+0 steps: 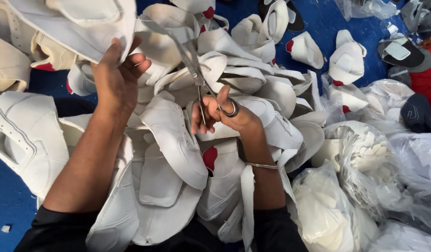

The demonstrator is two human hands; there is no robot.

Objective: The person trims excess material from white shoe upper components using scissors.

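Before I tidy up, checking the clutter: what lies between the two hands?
In the head view, white shoe uppers fill the stretch between the left hand and the right hand, which holds scissors.

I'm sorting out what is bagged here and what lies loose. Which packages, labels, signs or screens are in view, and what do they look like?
Clear plastic bags: lower right, crumpled, stuffed with white cut pieces.
Clear plastic bag: top right edge, crumpled, contents unclear.
Labels, signs, screens: none visible.
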